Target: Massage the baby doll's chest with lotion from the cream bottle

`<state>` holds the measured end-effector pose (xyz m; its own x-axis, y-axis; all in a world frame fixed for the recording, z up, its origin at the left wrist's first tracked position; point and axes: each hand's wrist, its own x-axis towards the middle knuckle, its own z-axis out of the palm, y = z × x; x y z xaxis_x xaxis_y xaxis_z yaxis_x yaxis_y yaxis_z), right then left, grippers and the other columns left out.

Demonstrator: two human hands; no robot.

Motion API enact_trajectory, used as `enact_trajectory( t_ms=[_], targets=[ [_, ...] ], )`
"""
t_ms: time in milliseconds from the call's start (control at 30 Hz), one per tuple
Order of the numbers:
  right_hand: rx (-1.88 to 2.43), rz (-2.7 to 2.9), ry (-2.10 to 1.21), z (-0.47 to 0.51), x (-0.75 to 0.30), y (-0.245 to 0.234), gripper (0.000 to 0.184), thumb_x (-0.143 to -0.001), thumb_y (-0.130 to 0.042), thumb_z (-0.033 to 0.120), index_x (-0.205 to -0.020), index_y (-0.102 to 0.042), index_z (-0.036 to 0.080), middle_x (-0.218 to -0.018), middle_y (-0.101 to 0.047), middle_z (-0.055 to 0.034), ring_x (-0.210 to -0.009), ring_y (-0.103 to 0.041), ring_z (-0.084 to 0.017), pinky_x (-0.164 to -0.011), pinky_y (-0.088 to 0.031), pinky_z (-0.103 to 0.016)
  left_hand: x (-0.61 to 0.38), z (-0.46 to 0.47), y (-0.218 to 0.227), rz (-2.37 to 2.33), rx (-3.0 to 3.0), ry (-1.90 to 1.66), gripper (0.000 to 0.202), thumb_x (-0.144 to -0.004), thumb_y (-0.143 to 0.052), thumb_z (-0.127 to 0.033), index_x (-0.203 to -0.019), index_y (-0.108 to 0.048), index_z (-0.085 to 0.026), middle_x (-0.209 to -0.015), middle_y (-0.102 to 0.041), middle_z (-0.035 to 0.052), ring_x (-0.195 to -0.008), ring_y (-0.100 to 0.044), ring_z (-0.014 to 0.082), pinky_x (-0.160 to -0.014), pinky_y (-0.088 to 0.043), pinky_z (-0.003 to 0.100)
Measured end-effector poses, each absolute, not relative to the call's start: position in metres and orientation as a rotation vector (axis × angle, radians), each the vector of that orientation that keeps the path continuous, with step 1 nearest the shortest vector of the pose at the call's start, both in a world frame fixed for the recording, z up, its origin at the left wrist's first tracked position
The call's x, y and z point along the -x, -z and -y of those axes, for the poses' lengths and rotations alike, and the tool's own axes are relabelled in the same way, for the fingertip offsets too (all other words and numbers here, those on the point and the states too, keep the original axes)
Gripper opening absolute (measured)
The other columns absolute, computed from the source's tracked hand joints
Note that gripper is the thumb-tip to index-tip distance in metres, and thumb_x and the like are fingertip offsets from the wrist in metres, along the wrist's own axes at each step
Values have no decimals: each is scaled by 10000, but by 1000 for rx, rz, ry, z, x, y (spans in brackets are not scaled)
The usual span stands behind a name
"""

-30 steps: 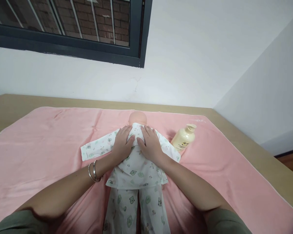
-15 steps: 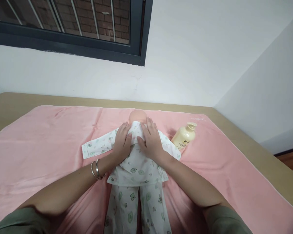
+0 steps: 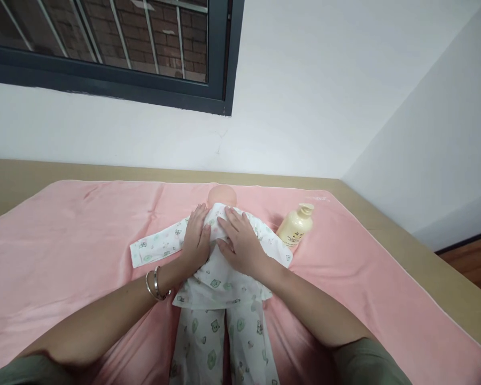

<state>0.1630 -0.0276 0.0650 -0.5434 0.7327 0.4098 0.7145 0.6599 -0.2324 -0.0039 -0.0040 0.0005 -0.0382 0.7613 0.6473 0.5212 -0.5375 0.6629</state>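
A baby doll (image 3: 222,195) lies on a pink blanket, its bald head at the far end. It wears a white long-sleeved top (image 3: 212,289) and matching trousers (image 3: 244,337), both printed with small green animals. My left hand (image 3: 196,240) rests flat on the left side of the chest, near the shoulder. On the upper chest, right of the middle, lies my right hand (image 3: 240,240), fingers stretched toward the collar. Both hands hold nothing. The left sleeve stretches out sideways; my right forearm covers part of the top's right side.
The pink blanket (image 3: 84,230) covers most of a wooden surface (image 3: 369,206). A cream pump bottle (image 3: 295,227) stands close to the doll's right sleeve. Behind are a white wall (image 3: 288,96) and a dark-framed window (image 3: 220,64) with bars.
My right hand has shifted inward from the right shoulder toward the middle of the chest. My left hand stays flat on the top. The camera view has tilted slightly.
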Motion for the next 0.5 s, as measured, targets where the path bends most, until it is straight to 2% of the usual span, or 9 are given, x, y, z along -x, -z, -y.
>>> enact_trajectory(
  t_ms=[67,200,333,500],
  targets=[
    [1139,2352,-31,27,-163,-64,528,-936,-463,288,-1435,-428,120,-1577,-287,-173,-1482,-190,-282,-1182,-172,-561,4,4,-1,-1371,-2015,-1606,482,-1002,-292,-387,-1426,-416,-192,-1541,-376,135,-1454,-301,255,-1208,-207,521],
    [1159,2419,-99,26,-163,-64,500,-943,-475,312,-1407,-467,126,-1545,-356,-172,-1470,-229,-287,-1177,-190,-564,4,3,0,-1376,-2028,-1613,475,-996,-304,-379,-1416,-428,-196,-1540,-380,133,-1449,-312,256,-1208,-206,529],
    [1145,2353,-39,27,-162,-63,505,-952,-457,305,-1417,-452,107,-1565,-310,-181,-1470,-230,-280,-1192,-167,-535,4,2,1,-1384,-2006,-1598,476,-992,-312,-387,-1414,-433,-203,-1535,-392,125,-1451,-313,250,-1213,-202,518],
    [1006,2613,6,26,-171,-73,475,-982,-433,345,-1403,-474,131,-1500,-443,-138,-1438,-310,-259,-1192,-202,-505,4,2,-6,-1416,-1897,-1574,509,-972,-362,-417,-1425,-424,-193,-1534,-390,135,-1439,-331,284,-1202,-215,549]
  ],
)
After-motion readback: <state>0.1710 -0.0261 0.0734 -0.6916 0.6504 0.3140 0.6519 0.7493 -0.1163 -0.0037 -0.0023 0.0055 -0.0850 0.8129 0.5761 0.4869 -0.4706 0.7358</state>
